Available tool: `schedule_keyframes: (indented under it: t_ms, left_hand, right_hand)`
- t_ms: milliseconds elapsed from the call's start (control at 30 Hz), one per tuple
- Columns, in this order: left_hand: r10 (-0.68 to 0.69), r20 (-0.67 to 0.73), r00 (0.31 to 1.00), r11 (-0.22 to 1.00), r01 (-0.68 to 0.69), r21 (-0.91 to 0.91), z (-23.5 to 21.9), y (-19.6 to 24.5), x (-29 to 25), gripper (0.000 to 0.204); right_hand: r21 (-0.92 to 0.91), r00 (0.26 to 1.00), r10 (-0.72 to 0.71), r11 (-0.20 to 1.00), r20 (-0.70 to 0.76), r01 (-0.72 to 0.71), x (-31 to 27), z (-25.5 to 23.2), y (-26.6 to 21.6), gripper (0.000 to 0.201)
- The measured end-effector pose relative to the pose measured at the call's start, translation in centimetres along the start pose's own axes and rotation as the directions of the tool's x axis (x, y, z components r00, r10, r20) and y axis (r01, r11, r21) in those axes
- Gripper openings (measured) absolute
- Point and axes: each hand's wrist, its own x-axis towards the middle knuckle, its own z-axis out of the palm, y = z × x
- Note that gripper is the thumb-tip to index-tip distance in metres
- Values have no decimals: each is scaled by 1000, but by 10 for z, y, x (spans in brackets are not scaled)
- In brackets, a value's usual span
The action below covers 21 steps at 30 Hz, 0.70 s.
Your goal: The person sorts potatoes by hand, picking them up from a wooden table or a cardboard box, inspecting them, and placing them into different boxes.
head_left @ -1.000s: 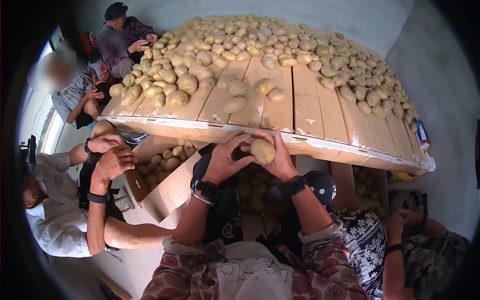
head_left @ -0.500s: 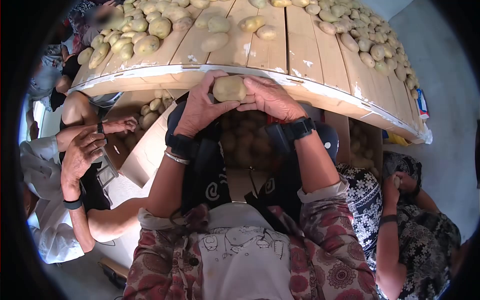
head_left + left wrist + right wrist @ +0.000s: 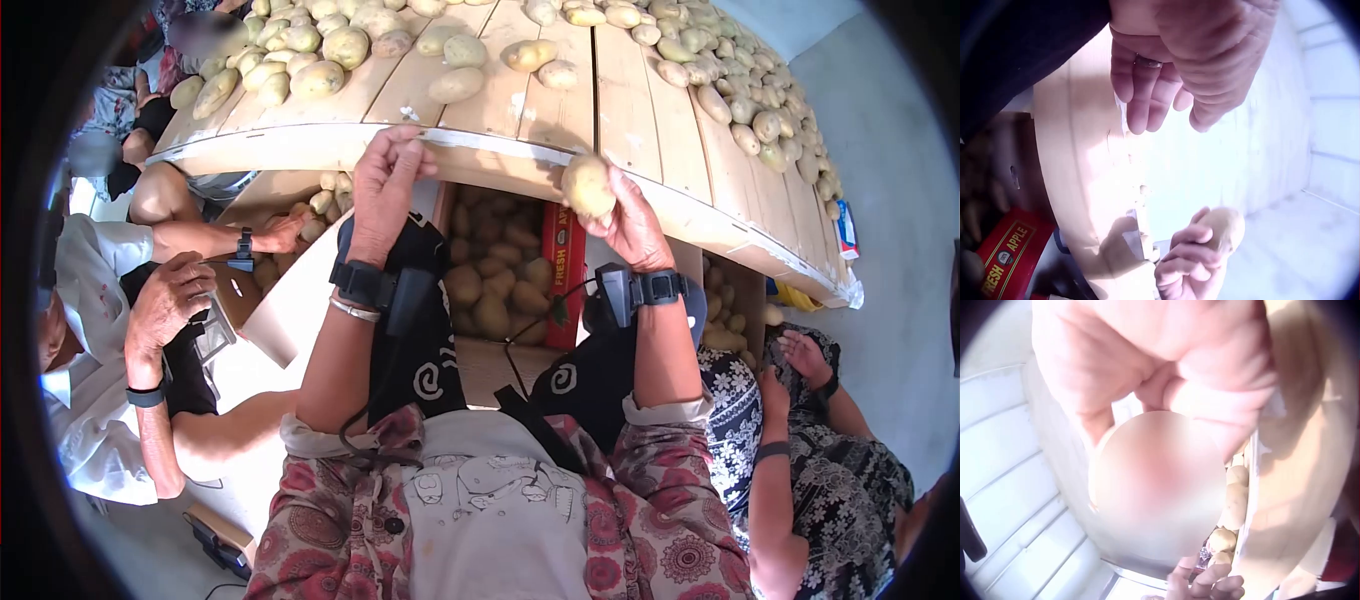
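My right hand [image 3: 637, 228] grips a round yellowish potato [image 3: 589, 185] just over the front edge of the cardboard-covered table [image 3: 560, 118]. In the left wrist view that hand [image 3: 1192, 265] has its fingers curled round the potato [image 3: 1229, 230]. My left hand [image 3: 385, 190] is raised at the table's edge, apart from the potato; its fingers are loosely bent with nothing in them, as the left wrist view also shows [image 3: 1191, 56]. In the right wrist view a blurred patch covers most of what the right hand [image 3: 1160, 362] holds.
Many potatoes [image 3: 345, 48] lie on the table. Below its edge, between my knees, stands a box of potatoes with a red side [image 3: 563, 250]. More potato boxes [image 3: 292, 322] stand left and right. A person in white [image 3: 100, 300] sits at left, another in patterned clothes [image 3: 835, 430] at right.
The two hands have separated: the left let go of the potato, and the right carried it to the right. The box between the knees shows more. The left neighbour's hand has moved to the potatoes.
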Motion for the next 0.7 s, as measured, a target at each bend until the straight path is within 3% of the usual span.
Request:
schedule_keyframes:
  t_ms: [67, 100, 133, 167, 200, 233, 300, 333, 400, 433, 500, 600, 667, 700]
  left_hand:
    - [29, -40, 999, 999, -30, -37, -12, -1, 3, 20]
    - [27, -27, 999, 999, -27, -19, -18, -3, 4, 19]
    - [18, -13, 1000, 1000, -19, -3, -22, -4, 4, 18]
    - [32, -32, 999, 999, -33, -15, -26, -4, 4, 16]
    - [35, -23, 999, 999, -35, -15, -29, -4, 4, 16]
    - [34, -50, 998, 999, -35, -10, -32, -5, 4, 15]
    - [39, -87, 995, 999, -36, 39, -32, -1, 2, 15]
    - [46, -91, 995, 998, -43, 37, -34, -1, 4, 15]
    - [48, -41, 998, 999, -49, -10, -41, -5, 4, 16]
    - [52, -34, 998, 999, -52, -9, -41, -6, 5, 16]
    - [78, -32, 996, 993, -75, 86, -39, -4, 3, 17]
    - [23, -70, 997, 1000, -23, -1, -32, 5, 1, 13]
    - [26, -59, 998, 999, -24, 37, -35, -1, 3, 11]
    - [51, -36, 998, 998, -51, 23, -36, -4, 4, 9]
  right_hand:
    - [-232, 973, 178, 950, -147, -209, -13, 22, 3, 43]
    - [-496, 961, 273, 830, -42, -257, -12, 17, 6, 40]
    - [-713, 939, 332, 635, -94, -296, -14, 32, 3, 41]
    - [-840, 937, 328, 469, -121, -273, -13, 14, 24, 40]
    - [-929, 939, 312, 282, -146, -238, -10, -5, 46, 39]
    - [-927, 942, 300, 288, -150, -239, -9, -3, 52, 39]
    - [-955, 914, 300, 31, -273, -295, -4, 8, 61, 38]
    - [-957, 916, 297, 26, -269, -289, 0, 6, 64, 38]
    - [-930, 945, 264, 258, -192, -261, 5, -1, 77, 36]
    - [-929, 947, 257, 261, -194, -261, 7, -9, 86, 36]
    - [-979, 979, 84, 68, -184, -190, 12, -24, 101, 38]
    - [-961, 968, 47, 120, -247, -251, 17, -21, 95, 36]
    - [-975, 983, 46, 124, -180, -184, 20, -24, 96, 29]
    - [-973, 993, 23, 195, -118, -120, 18, -18, 89, 19]
